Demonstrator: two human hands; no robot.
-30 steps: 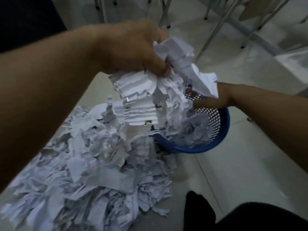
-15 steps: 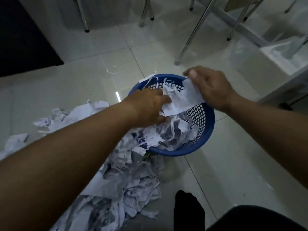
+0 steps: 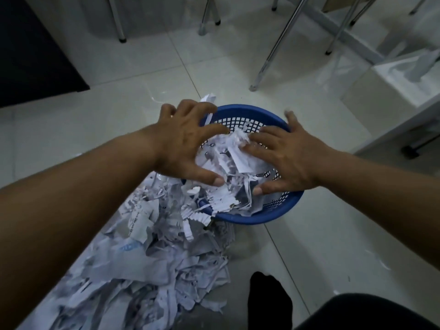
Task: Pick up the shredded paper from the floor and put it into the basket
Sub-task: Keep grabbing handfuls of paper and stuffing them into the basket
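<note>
- Left hand: fingers spread wide, palm down over the near-left part of the basket, holding nothing; 1 s ago it was raised high with a large bunch of shreds clutched in it, so that bunch has been let go.
- Right hand: likewise flat and splayed, fingertips resting on the paper inside the basket; 0.5 s ago it pinched a loose sheet over the rim, and that sheet now lies below it.
- Shredded paper in the basket: a loose white mound under and between both hands, rising to about rim level, with several strips draped over the near-left rim. Judgement: the hands are pressing the load down to make room.
- Blue mesh basket: round, perforated wall, standing on the tiled floor, its left side touching the pile.
- Shredded paper on the floor: a large heap running from the basket's left side toward the lower left, clearly more than what is in the basket. Judgement: 1 load delivered, most of the task left.
- Surroundings: metal chair legs well beyond the basket; a dark-socked foot near the heap's right edge.
- Risk, as a judgement: draped strips may slide back onto the floor.
</note>
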